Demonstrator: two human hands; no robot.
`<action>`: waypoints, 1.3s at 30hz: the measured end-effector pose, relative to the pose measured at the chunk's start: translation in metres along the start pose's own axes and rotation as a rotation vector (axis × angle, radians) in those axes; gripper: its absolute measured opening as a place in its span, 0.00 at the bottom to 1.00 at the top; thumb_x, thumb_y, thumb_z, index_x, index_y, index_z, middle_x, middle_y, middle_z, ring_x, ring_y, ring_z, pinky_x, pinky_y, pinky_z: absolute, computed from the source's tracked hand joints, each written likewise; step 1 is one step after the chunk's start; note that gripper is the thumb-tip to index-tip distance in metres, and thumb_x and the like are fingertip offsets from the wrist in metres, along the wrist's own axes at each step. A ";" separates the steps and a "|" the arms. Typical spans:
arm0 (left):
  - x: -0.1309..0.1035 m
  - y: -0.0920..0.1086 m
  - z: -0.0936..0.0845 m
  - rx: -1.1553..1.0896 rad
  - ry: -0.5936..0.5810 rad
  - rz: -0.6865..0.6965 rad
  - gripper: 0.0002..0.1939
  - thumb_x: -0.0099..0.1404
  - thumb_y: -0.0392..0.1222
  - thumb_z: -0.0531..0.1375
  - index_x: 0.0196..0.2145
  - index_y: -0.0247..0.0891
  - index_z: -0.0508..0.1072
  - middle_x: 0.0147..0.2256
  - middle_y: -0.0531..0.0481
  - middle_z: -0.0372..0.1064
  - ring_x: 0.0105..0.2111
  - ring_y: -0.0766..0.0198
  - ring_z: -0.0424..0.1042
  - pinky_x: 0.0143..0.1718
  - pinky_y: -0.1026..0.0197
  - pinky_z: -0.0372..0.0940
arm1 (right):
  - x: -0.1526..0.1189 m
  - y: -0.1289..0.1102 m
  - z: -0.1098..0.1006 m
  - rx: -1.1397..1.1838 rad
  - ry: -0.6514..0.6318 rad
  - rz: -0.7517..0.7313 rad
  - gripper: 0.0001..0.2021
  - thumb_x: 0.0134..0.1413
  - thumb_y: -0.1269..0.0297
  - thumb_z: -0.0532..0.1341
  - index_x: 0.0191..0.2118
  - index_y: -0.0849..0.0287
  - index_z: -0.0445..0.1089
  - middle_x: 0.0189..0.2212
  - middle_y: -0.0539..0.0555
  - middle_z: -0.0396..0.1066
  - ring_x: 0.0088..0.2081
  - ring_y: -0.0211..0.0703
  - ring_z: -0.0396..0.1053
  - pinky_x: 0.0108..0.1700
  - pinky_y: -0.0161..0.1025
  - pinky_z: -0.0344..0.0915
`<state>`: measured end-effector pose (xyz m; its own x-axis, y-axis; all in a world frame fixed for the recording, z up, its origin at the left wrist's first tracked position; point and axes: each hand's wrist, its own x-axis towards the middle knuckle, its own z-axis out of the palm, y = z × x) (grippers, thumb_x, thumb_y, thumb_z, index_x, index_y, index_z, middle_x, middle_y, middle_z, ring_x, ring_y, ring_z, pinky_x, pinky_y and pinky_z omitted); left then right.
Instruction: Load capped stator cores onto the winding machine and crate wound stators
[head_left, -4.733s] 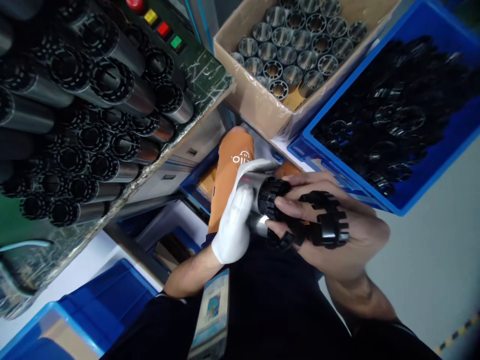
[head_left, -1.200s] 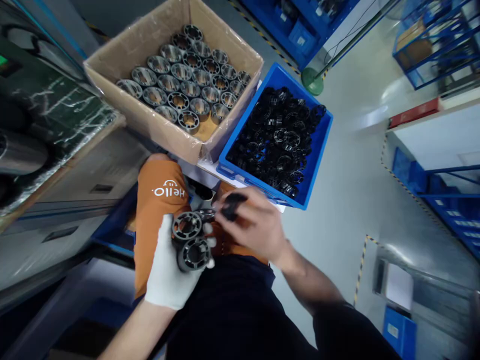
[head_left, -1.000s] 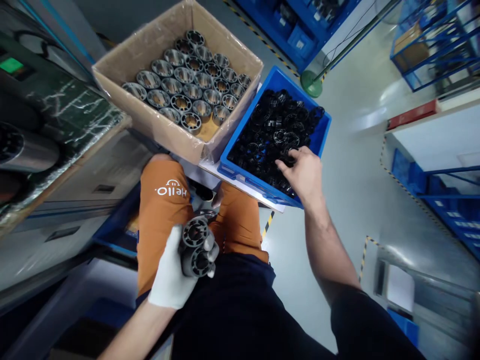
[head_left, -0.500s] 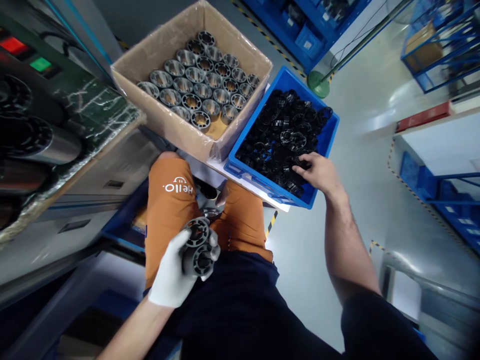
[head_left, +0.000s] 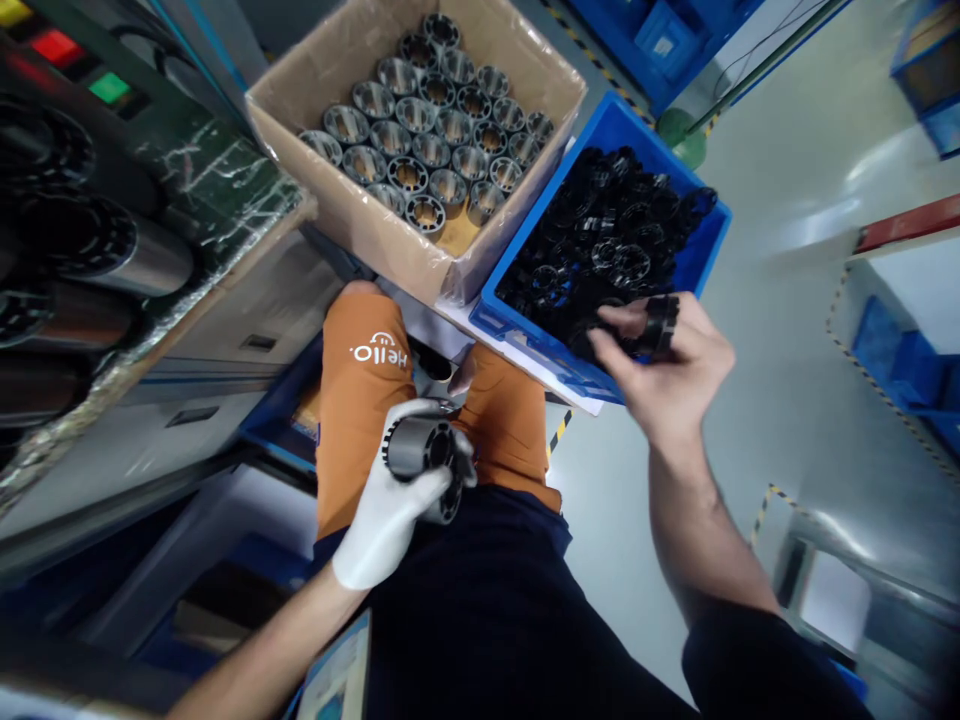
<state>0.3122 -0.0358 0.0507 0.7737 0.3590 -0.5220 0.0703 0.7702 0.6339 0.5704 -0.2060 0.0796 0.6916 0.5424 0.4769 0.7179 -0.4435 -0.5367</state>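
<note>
My left hand (head_left: 401,490), in a white glove, is wrapped round two metal cylinders (head_left: 414,446) with slotted ends, above my lap. My bare right hand (head_left: 667,365) grips a black plastic ring (head_left: 660,325) over the near right edge of a blue bin (head_left: 718,245). Many black rings (head_left: 592,225) lie heaped inside that bin. Left of it, an open cardboard box (head_left: 360,220) lined with clear film holds rows of upright metal cylinders (head_left: 412,115).
At the left is a green work surface (head_left: 217,190) with larger metal cylinders (head_left: 150,255) lying on it. Orange-clad knees (head_left: 367,400) are under the box and bin. A green round stand base (head_left: 682,140) stands on the floor beyond the bin.
My right hand has risen from the heap with a black ring in its fingers. My left hand has turned the two cylinders onto their sides. The view has shifted slightly.
</note>
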 end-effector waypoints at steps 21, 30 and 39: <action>-0.010 0.002 0.002 0.000 0.091 0.174 0.29 0.76 0.70 0.66 0.59 0.47 0.84 0.62 0.45 0.78 0.72 0.44 0.72 0.80 0.43 0.62 | -0.041 -0.114 0.035 0.753 -0.361 -0.168 0.27 0.57 0.69 0.84 0.62 0.55 0.85 0.55 0.59 0.85 0.57 0.59 0.85 0.60 0.58 0.86; -0.014 0.006 0.015 0.063 0.147 0.203 0.28 0.80 0.71 0.60 0.55 0.48 0.85 0.57 0.44 0.81 0.65 0.40 0.76 0.77 0.38 0.67 | -0.047 -0.116 0.033 0.505 -0.249 -0.052 0.31 0.53 0.62 0.87 0.62 0.39 0.85 0.55 0.54 0.87 0.49 0.60 0.87 0.54 0.61 0.88; -0.008 -0.006 -0.012 0.273 -0.033 0.399 0.25 0.82 0.63 0.60 0.66 0.49 0.79 0.62 0.42 0.77 0.64 0.40 0.76 0.72 0.37 0.73 | -0.053 -0.115 0.042 0.635 -0.113 -0.066 0.32 0.46 0.60 0.90 0.58 0.49 0.87 0.51 0.56 0.88 0.43 0.58 0.86 0.45 0.58 0.86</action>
<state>0.2976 -0.0373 0.0439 0.7933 0.5777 -0.1924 -0.0762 0.4076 0.9100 0.4480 -0.1540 0.0871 0.6100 0.6411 0.4658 0.5479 0.0835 -0.8324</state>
